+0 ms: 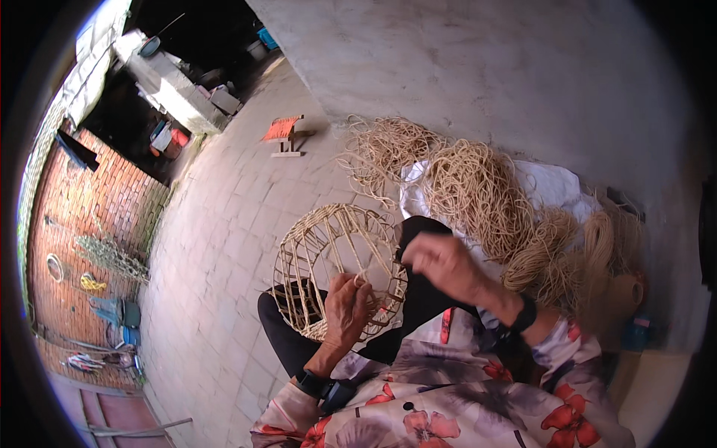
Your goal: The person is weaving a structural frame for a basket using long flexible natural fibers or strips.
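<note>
A round openwork frame (299, 235), wound with straw-coloured cord in spaced strands, rests on my lap over my dark trousers. My left hand (347, 305) is closed at its near side, with thumb and fingers pinched on a cord strand of the frame. Just right of the frame, above my right knee, is my right hand (441, 263), raised and smeared by motion. Its fingers are too blurred to show whether they hold a cord.
Loose heaps of cord (478, 194) lie on a white sheet (549, 183) along the grey wall, with bundled coils (541, 250) nearer me. A small orange-topped stool (282, 131) stands ahead on the paving. A brick wall (89, 209) with hanging things runs along the left.
</note>
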{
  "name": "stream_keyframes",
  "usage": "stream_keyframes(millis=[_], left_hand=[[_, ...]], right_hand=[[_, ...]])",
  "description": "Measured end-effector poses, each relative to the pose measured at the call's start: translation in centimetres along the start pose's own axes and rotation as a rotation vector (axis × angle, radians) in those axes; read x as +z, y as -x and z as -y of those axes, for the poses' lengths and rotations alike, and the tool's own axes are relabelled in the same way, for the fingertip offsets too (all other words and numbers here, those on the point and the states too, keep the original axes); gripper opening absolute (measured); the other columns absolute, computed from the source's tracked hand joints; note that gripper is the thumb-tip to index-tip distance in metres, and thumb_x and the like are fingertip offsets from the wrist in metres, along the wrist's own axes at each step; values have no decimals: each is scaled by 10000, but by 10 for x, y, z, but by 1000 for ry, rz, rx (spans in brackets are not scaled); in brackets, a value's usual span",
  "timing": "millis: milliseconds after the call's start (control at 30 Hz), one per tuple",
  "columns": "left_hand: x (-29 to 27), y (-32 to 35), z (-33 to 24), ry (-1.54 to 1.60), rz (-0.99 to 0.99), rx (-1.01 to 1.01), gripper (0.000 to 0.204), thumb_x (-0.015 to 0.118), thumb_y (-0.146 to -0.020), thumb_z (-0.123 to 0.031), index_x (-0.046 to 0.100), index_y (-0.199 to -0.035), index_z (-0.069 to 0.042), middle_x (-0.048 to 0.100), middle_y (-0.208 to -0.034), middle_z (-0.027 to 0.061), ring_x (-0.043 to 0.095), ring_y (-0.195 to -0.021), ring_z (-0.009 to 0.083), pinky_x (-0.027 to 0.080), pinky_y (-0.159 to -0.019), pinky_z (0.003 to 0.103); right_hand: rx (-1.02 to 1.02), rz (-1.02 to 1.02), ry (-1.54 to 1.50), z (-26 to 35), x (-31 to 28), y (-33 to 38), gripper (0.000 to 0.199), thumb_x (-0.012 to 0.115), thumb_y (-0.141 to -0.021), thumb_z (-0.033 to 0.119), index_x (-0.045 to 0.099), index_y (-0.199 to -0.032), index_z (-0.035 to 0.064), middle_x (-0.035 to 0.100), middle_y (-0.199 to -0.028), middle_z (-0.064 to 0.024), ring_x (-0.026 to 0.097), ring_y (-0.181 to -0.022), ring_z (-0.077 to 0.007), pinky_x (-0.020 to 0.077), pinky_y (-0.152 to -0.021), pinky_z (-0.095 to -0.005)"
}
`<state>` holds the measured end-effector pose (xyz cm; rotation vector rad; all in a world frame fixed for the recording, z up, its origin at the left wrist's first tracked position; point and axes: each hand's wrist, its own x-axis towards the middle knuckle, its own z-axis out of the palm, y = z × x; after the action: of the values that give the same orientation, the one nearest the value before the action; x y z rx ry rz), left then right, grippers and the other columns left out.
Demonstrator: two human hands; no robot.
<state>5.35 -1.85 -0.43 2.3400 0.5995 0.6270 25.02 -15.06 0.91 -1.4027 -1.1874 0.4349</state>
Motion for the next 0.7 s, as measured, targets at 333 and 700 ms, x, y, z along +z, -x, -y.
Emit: stream_keyframes(millis=[333, 700], left_hand=[[-15, -31, 13, 15, 115, 41, 127, 607, -900, -146, 653, -868, -33, 620, -734, 148, 612, -677, 354, 461, -608, 439], [-23, -50, 21, 331, 574, -373, 419, 572, -871, -73, 499, -1282, -44, 651, -716, 115, 620, -556, 157, 501, -491, 307]], right_hand=[[-184, 292, 529, 6, 55, 32, 293, 593, -818, 78, 548, -1087, -28, 534, -942, -151, 644, -761, -310, 547, -607, -385], [-83, 382, 433, 1, 54, 19, 187, 591, -778, 69, 588, -962, 34, 574, -840, -124, 632, -702, -342, 525, -611, -429]])
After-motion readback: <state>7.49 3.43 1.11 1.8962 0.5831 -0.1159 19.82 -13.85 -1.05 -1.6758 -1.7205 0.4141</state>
